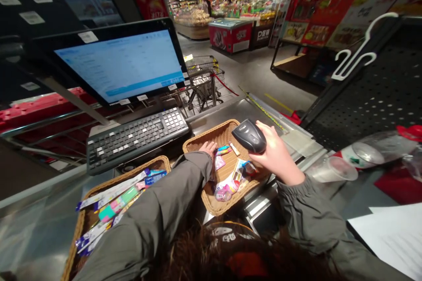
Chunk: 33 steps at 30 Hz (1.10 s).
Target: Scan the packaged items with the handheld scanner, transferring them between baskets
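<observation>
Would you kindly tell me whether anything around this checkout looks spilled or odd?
Nothing looks spilled: the small packets lie loose but inside the wicker basket below the scanner. Mildly odd is the white hanger at right, slanted at the edge of the dark perforated panel, bearing no clothing.

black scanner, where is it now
In the head view, right of centre: the right hand holds the black scanner at the far right corner of the right basket.
</observation>
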{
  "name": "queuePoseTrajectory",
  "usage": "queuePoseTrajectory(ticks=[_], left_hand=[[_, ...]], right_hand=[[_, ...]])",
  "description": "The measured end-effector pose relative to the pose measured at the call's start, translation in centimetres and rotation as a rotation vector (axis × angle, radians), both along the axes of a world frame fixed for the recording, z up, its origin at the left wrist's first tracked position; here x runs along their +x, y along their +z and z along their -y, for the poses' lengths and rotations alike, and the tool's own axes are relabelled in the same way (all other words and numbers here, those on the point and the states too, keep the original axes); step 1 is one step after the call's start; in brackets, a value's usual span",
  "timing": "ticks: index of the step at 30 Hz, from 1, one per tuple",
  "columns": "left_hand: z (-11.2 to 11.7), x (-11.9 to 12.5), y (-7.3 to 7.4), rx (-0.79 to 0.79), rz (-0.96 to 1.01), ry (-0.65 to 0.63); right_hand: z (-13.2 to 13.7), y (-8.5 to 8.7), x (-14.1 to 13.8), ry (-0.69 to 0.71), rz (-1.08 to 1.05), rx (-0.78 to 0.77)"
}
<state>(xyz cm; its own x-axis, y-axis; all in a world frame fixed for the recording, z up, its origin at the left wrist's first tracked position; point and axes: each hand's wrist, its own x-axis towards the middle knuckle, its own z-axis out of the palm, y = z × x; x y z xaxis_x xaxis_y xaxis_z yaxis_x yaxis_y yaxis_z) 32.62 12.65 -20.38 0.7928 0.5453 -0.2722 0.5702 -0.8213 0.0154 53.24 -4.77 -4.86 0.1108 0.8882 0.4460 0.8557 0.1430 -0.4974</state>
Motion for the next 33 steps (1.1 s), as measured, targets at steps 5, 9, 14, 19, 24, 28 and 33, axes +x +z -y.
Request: queuePoseTrajectory(ticks=[5,9,14,19,24,28,33], left_hand=[[-0.4,0.4,-1.4,-0.018,-0.048,0.039],[-1.0,1.1,-1.0,-0.019,-0.054,0.030],[-0.8,1.4,-1.0,-0.040,-0.058,-0.006],[0.3,1.8,-1.9,-0.078,-0.084,-0.016],[1.6,3.1,-1.9,-0.117,-0.123,-0.044],[1.8,3.8,-1.1,-0.112,-0.126,-0.044],[0.5,4.0,1.1,-0.047,-0.054,-0.008]], right_hand=[[-0.5,-0.4,1.3,-0.001,-0.021,-0.014],[-1.0,-0.8,1.8,-0.012,-0.028,-0.001],[-1.5,-0.8,1.6,-0.003,-0.026,-0.005],[-1.6,-0.6,1.2,0.000,-0.028,-0.009],[-1.6,-0.8,1.1,0.006,-0.015,-0.007],[-1.6,-0.9,1.1,0.013,-0.019,-0.018],[-1.3,-1.0,1.4,-0.027,-0.026,0.002]])
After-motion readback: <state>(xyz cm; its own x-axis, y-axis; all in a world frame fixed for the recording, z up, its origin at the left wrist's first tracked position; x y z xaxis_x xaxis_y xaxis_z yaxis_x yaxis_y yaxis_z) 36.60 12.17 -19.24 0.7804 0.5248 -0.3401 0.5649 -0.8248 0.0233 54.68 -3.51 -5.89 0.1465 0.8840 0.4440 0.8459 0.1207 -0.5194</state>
